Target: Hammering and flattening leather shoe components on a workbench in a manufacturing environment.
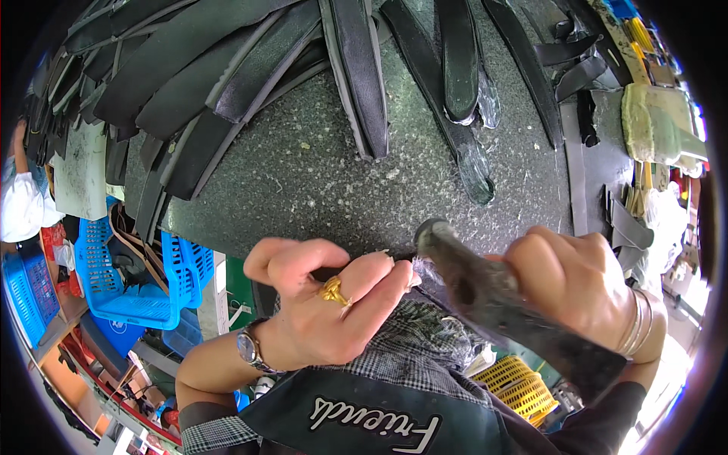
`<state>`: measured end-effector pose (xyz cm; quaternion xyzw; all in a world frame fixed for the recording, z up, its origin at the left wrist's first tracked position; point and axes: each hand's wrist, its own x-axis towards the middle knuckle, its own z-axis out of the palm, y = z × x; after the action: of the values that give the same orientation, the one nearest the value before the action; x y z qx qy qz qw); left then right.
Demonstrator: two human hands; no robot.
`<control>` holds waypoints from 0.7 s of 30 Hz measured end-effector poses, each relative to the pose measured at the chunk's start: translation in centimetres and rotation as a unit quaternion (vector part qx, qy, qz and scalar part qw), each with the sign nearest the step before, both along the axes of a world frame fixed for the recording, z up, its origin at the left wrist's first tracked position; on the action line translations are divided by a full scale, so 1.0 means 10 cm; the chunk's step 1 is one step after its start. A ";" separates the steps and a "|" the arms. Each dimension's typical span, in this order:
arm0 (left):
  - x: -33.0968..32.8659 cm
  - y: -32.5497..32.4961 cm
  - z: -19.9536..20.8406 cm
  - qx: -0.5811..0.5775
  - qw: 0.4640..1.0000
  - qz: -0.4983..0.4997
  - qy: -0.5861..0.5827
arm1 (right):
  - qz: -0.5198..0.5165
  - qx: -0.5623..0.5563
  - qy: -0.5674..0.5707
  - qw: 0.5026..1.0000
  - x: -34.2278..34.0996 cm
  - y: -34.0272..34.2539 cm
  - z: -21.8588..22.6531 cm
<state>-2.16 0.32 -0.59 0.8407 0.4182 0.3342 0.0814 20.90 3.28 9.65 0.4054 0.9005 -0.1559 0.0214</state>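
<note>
In my right hand (pixel 572 273) is a hammer (pixel 485 284) with a dark, worn head and a wide dark shaft. Its round face (pixel 431 227) is near the close edge of the speckled dark worktop (pixel 318 189). My left hand (pixel 334 299) has a gold ring and a wristwatch. Its extended fingertips are closed at the end of a black strap (pixel 429 274) with a whitish, glossy coating, just beside the hammer head. The thumb is hidden beneath, and the hammer covers part of the strap. The outer fingers are curled and lifted.
Black straps (pixel 265 64) fan across the far side of the worktop, some with glossy ends (pixel 476 178). Scraps (pixel 588 68) lie at the far right. Blue baskets (pixel 136 303) stand at left, a yellow basket (pixel 519 387) below right. Another person's white garment (pixel 26 208) shows far left.
</note>
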 end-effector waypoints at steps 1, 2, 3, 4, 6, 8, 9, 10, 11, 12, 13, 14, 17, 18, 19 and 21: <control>-0.01 0.10 0.02 0.010 0.999 -0.038 0.012 | -0.018 0.004 -0.007 1.000 -0.01 -0.02 0.03; -0.02 0.15 0.03 0.020 0.997 -0.076 0.023 | -0.026 -0.020 0.022 0.999 0.03 -0.03 0.01; -0.02 0.16 -0.01 0.034 0.997 -0.066 0.020 | -0.024 -0.021 0.002 1.000 0.03 -0.08 -0.02; 0.00 0.10 0.00 0.015 1.000 -0.006 0.025 | -0.022 -0.020 -0.019 0.999 0.03 -0.14 -0.04; 0.00 -0.03 0.09 -0.035 0.995 0.063 0.071 | -0.027 -0.033 -0.009 0.999 0.07 -0.18 -0.08; 0.04 -0.14 0.04 -0.049 0.995 0.076 0.036 | -0.058 -0.027 0.038 0.997 0.07 -0.21 -0.12; 0.07 -0.20 0.05 -0.058 0.995 0.081 0.019 | -0.030 -0.054 0.036 0.997 0.11 -0.20 -0.13; 0.10 -0.22 0.05 -0.058 0.995 0.081 0.019 | -0.030 -0.053 0.037 0.997 0.12 -0.17 -0.13; 0.12 -0.23 0.06 -0.074 0.994 0.084 0.012 | -0.035 -0.058 0.061 0.996 0.12 -0.14 -0.12; 0.14 -0.24 0.07 -0.090 0.992 0.087 0.005 | -0.039 -0.063 0.086 0.994 0.11 -0.13 -0.11; 0.15 -0.23 0.08 -0.090 0.992 0.088 0.005 | -0.030 -0.030 0.066 0.997 0.07 -0.12 -0.10; 0.15 -0.22 0.08 -0.081 0.993 0.081 0.010 | -0.029 -0.030 0.066 0.997 0.07 -0.11 -0.08; 0.13 -0.21 0.08 -0.073 0.995 0.064 0.018 | -0.022 -0.070 0.072 0.995 0.06 -0.03 -0.07; 0.12 -0.20 0.08 -0.074 0.996 0.054 0.020 | -0.022 -0.070 0.072 0.995 0.03 -0.03 -0.06; 0.11 -0.19 0.08 -0.074 0.996 0.054 0.020 | -0.031 -0.037 0.065 0.997 -0.01 -0.04 -0.05; 0.10 -0.16 0.10 -0.084 0.995 0.057 0.015 | -0.025 -0.006 0.035 0.999 -0.01 -0.05 -0.06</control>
<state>-1.20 -1.24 0.45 0.8108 0.4929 0.2892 0.1267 20.82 2.74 9.02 0.4220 0.8892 -0.1762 -0.0114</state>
